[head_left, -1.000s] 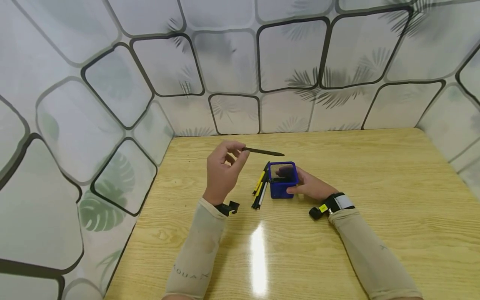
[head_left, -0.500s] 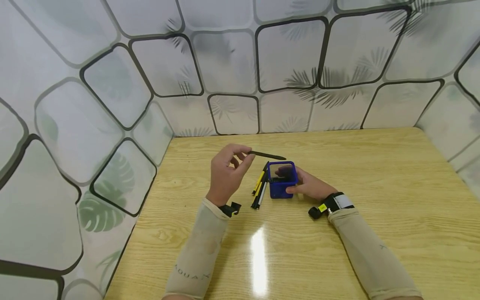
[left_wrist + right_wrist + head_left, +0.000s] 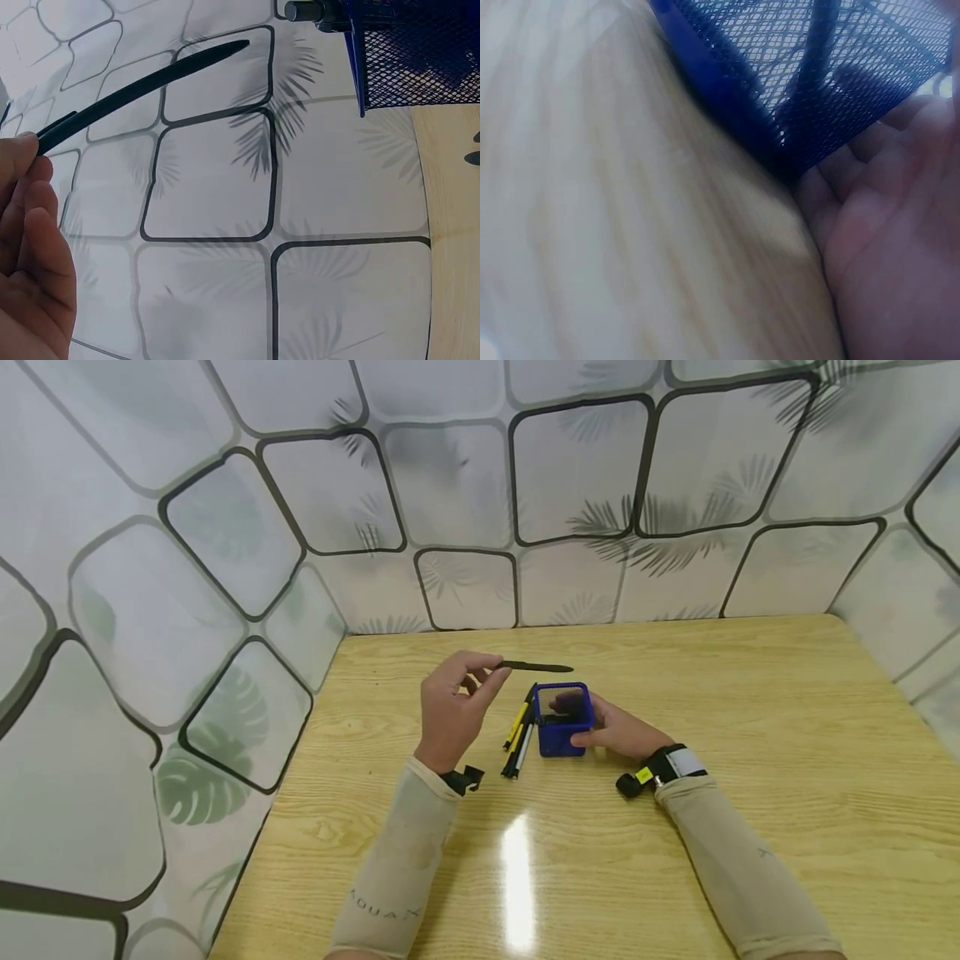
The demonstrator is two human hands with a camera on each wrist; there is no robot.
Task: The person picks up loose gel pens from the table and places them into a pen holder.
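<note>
My left hand (image 3: 452,708) pinches a dark pen (image 3: 538,666) near one end, between thumb and fingertips. The pen lies nearly level, its tip pointing right, just beyond the far rim of a blue mesh pen holder (image 3: 562,743) in the head view. Around the holder's right side, my right hand (image 3: 626,732) grips it as it stands upright on the table. Dark pen shapes show through the mesh (image 3: 810,75) in the right wrist view. In the left wrist view, the held pen (image 3: 142,88) slants up toward the holder, fingers (image 3: 49,240) behind its end.
Several yellow, black and white pens (image 3: 517,739) lie bunched against the holder's left side on the wooden table (image 3: 600,860). A patterned wall covering (image 3: 465,485) rises behind and to the left. Camera straps sit on both wrists.
My left hand has shifted slightly right, carrying the pen toward the holder. The pen dipped a little, then levelled out. My right hand and the holder stay almost still.
</note>
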